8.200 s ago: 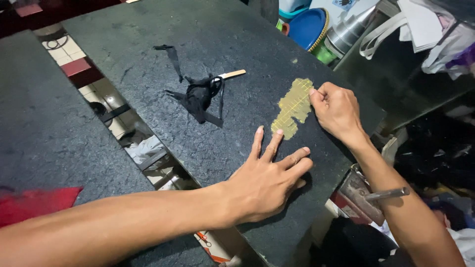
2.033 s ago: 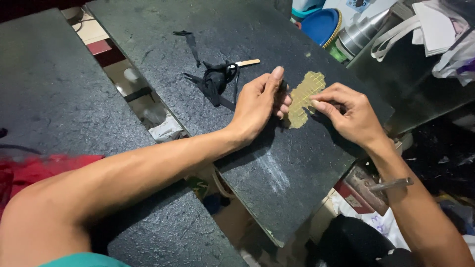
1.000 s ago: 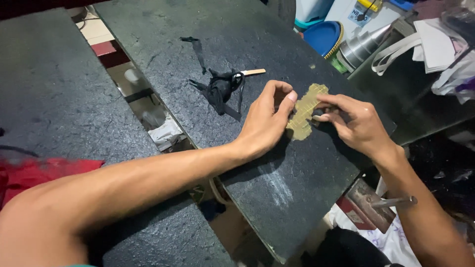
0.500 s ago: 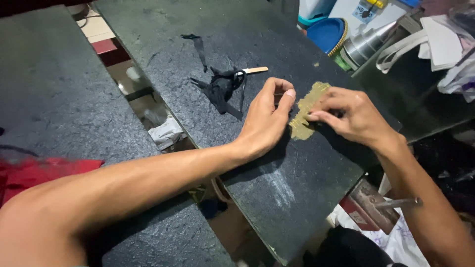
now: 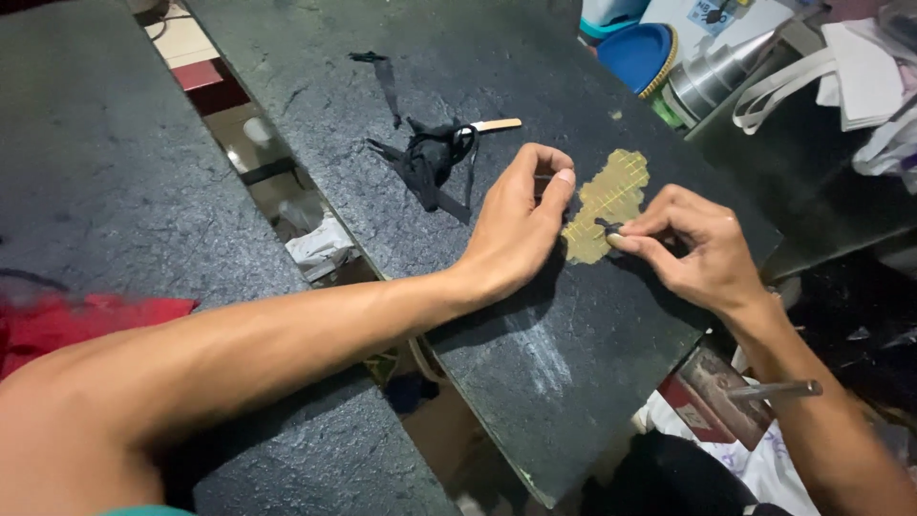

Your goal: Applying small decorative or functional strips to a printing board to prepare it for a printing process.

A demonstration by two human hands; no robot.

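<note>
Your right hand pinches a small dark bit at the lower left edge of the gold mesh patch; your left hand, fingers curled, presses the patch's left border; the patch lies between both hands, its long axis running toward the upper right; black fabric scraps sit further left.

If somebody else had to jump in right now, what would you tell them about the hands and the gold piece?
Left hand: curled, fingertips pressing the edge of the gold mesh patch onto the dark stone slab.
Right hand: pinching a small dark bit at the patch's lower edge.
Nearby: black fabric scraps and a pale stick lie apart from the patch, untouched.
Done: patch lies flat and is held down.
Left: the dark bit is not yet let go of; I cannot tell whether it is fixed on.
</note>
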